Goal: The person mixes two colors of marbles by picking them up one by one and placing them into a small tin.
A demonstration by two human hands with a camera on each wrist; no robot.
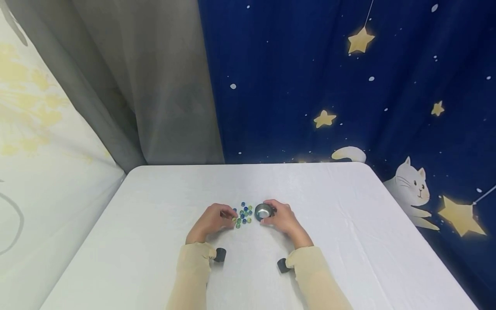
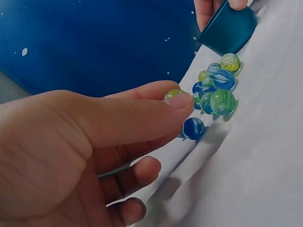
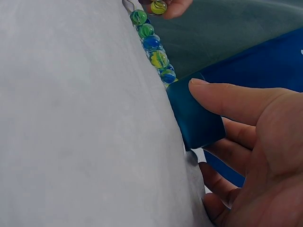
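My left hand (image 1: 216,218) pinches a yellow-swirled glass marble (image 3: 158,6) between thumb and forefinger, at the left side of a cluster of marbles (image 1: 246,213). In the left wrist view the pinched marble (image 2: 173,93) is partly covered by the thumb, and the other fingers are loosely bent. Just right of the cluster, my right hand (image 1: 283,217) grips a small teal cup (image 3: 194,113) by its side, thumb on one face and fingers behind. The cup (image 1: 264,212) has a shiny metallic inside, and its mouth shows to the head camera. Blue, green and yellow marbles (image 2: 221,80) lie between both hands.
A white cloth covers the table (image 1: 155,258), whose far edge meets a grey curtain (image 1: 170,94) and a blue star-patterned curtain (image 1: 279,86). Each wrist wears a dark block-shaped device, one by the left sleeve (image 1: 193,267) and one by the right sleeve (image 1: 315,271).
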